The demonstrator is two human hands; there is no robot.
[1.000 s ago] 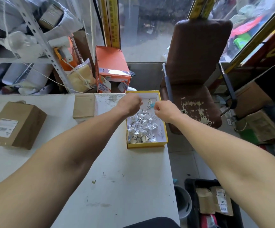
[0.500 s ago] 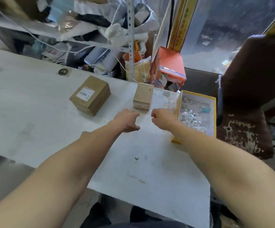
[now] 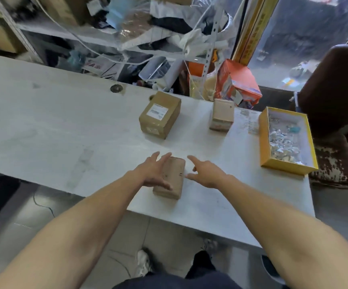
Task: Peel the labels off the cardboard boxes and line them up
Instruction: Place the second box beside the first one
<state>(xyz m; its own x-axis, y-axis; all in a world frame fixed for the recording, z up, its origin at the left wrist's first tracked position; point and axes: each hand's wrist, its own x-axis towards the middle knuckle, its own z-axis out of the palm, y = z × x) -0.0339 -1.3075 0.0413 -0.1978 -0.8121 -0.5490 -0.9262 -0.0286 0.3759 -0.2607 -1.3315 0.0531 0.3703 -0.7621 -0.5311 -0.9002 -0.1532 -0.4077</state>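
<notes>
A small bare cardboard box [image 3: 172, 178] lies near the front edge of the white table [image 3: 54, 130]. My left hand [image 3: 153, 172] rests on its left side with fingers spread. My right hand [image 3: 205, 173] hovers just right of it, fingers straight, holding nothing. Farther back stands a larger cardboard box [image 3: 160, 114] with a white label [image 3: 157, 111] on top. Another small cardboard box [image 3: 222, 114] with no label on its top stands to its right. A yellow tray [image 3: 263, 140] with crumpled peeled labels [image 3: 282, 142] sits at the table's right end.
An orange carton [image 3: 238, 82] and cluttered metal shelving [image 3: 127, 38] crowd the table's far edge. A worn brown chair [image 3: 335, 97] stands right of the table. A flat paper sheet [image 3: 249, 122] lies beside the yellow tray. My feet show on the floor below.
The view swung left and pulled back from the yellow tray. Both hands left the tray area and opened; the left now rests on a small box near the table's front.
</notes>
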